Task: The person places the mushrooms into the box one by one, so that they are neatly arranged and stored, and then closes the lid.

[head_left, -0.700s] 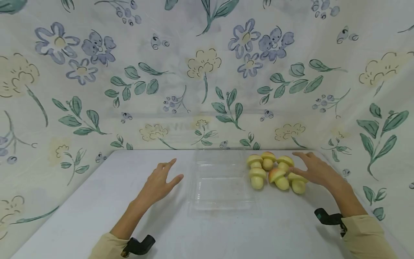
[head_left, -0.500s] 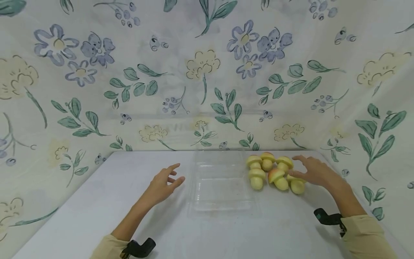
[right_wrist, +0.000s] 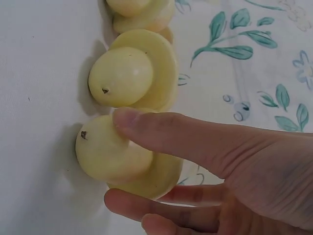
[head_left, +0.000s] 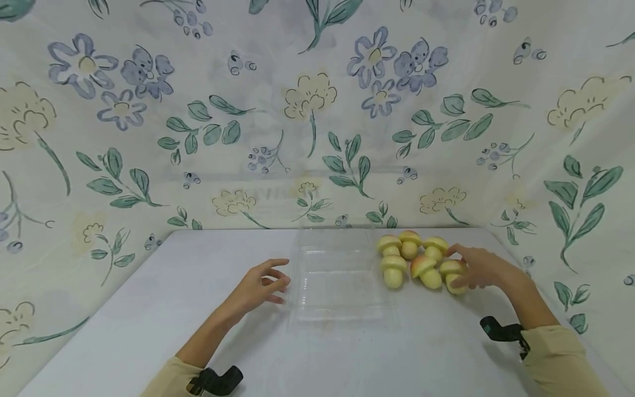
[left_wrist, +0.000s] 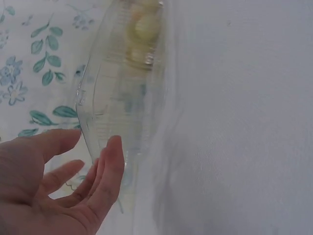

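Several pale yellow mushroom-shaped pieces, some with reddish caps, lie grouped at the table's right. My right hand (head_left: 481, 268) is at the nearest right-hand mushroom (right_wrist: 115, 152); in the right wrist view the thumb lies on its stem side and the fingers come round the cap's other side. Another mushroom (right_wrist: 122, 76) lies beside it. A clear plastic container (head_left: 342, 292) stands in the middle. Just left of it, my left hand (head_left: 258, 289) has loosely bent fingers and holds nothing. In the left wrist view those fingertips overlap the container's end; whether they touch it I cannot tell.
The white table (head_left: 322, 364) ends at a hanging floral cloth (head_left: 278, 121) behind. More mushrooms (head_left: 393, 270) lie close to the container's right side. A black wrist camera (head_left: 218, 380) sits on the left wrist, another camera (head_left: 501, 331) on the right.
My left hand has moved right and slightly down to the container's side, its fingers bending more. My right hand has lowered and closed round the nearest right-hand mushroom.
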{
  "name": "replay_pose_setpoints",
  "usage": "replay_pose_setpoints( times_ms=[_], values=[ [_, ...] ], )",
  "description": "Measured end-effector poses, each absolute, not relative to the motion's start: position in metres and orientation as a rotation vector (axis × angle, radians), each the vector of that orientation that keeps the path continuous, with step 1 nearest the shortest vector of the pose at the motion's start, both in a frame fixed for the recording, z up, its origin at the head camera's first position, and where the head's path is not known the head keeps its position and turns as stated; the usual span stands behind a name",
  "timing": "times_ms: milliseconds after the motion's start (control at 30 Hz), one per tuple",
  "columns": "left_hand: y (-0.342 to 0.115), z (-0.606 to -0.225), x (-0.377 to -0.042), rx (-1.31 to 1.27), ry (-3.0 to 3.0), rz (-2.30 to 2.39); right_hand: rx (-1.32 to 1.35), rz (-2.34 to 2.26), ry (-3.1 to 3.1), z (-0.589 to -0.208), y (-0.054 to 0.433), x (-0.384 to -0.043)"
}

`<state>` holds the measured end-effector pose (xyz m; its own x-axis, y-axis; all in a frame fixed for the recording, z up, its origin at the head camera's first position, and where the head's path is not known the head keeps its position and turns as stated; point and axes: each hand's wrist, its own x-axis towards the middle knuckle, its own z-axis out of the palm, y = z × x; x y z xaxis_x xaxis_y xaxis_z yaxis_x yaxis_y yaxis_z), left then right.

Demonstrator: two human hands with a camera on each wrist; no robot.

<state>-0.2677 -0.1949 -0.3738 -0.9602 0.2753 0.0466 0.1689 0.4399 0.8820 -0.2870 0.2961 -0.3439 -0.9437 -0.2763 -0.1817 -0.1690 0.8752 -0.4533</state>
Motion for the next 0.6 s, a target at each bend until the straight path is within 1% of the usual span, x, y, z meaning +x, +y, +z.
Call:
replay_pose_setpoints(
  times_ms=[267, 600],
  values=[
    [-0.196, -0.378, -0.269, 0.405, 2.428, 1.669, -0.339, -0.610, 2.776, -0.347, 0.294, -0.291],
    [-0.196, -0.380, -0.271, 0.322, 2.311, 1.772, -0.342, -0.672, 2.730, -0.356, 0.302, -0.297]
  ],
)
